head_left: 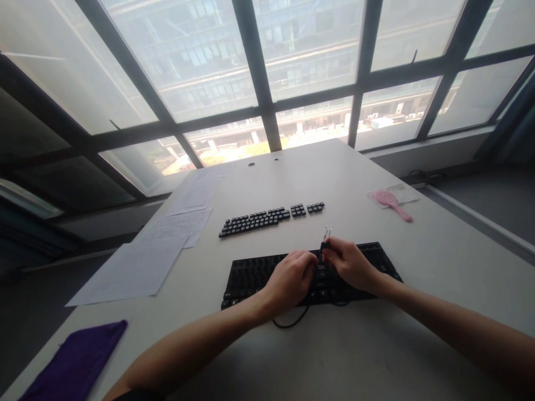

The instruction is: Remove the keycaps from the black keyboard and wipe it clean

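Observation:
A black keyboard lies on the white table, many of its keycaps off on the left side. Above its middle, my right hand is closed around a keycap puller with a dark grip and thin wire ends, one pair sticking up past my fingers. My left hand is over the keyboard, its fingers curled together close to the puller's lower wires. Whatever those fingertips pinch is hidden. Beyond the keyboard, loose black keycaps are laid out in rows and small groups.
Paper sheets spread along the table's left side, and a purple cloth pouch lies at the near left corner. To the right is a pink hand-held mirror or fan shape on a clear wrapper. A black cable loops before the keyboard. Windows stand behind.

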`<state>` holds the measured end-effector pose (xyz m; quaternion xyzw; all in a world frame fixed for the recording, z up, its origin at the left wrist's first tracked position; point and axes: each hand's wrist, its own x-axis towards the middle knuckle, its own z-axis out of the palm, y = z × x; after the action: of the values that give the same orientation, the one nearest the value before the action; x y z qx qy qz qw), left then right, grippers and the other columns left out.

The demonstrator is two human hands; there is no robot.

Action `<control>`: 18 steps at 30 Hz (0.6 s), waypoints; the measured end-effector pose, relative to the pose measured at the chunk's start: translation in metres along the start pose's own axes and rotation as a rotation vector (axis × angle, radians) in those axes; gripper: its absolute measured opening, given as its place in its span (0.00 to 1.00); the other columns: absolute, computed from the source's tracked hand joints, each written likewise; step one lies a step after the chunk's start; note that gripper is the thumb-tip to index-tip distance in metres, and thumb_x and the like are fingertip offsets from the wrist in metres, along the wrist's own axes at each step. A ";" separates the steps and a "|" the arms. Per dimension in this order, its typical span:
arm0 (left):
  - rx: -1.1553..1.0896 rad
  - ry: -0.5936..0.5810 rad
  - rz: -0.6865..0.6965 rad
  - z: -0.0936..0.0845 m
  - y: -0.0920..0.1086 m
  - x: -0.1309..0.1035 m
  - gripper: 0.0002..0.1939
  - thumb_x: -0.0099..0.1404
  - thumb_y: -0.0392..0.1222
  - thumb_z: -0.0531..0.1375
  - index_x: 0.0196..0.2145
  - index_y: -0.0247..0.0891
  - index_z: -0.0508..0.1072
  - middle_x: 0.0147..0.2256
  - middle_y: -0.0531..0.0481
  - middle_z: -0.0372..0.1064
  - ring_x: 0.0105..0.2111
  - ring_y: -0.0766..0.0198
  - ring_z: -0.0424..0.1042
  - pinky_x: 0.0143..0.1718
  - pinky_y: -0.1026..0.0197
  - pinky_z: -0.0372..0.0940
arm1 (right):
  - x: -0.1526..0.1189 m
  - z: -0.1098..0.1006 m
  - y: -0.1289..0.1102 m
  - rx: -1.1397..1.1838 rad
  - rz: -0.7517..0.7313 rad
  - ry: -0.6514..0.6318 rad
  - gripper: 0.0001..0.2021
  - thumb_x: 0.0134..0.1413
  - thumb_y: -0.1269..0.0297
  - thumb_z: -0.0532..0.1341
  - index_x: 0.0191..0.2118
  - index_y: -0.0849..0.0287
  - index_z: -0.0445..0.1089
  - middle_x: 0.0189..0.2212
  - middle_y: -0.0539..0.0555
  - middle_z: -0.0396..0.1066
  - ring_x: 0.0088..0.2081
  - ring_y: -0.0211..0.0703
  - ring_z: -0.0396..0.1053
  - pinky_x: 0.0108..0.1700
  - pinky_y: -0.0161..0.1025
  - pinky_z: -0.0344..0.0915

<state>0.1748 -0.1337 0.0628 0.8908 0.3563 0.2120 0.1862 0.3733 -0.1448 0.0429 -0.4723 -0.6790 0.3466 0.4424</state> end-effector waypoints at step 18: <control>0.064 -0.024 -0.030 0.021 -0.001 -0.002 0.07 0.66 0.34 0.55 0.38 0.42 0.72 0.37 0.50 0.71 0.40 0.60 0.70 0.41 0.61 0.64 | -0.013 -0.023 0.007 -0.143 0.011 -0.162 0.07 0.61 0.68 0.56 0.31 0.59 0.66 0.24 0.48 0.67 0.27 0.39 0.63 0.31 0.35 0.59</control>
<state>0.1834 -0.1387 0.0444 0.8933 0.3740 0.1870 0.1650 0.3994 -0.1537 0.0417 -0.4769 -0.7329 0.3367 0.3493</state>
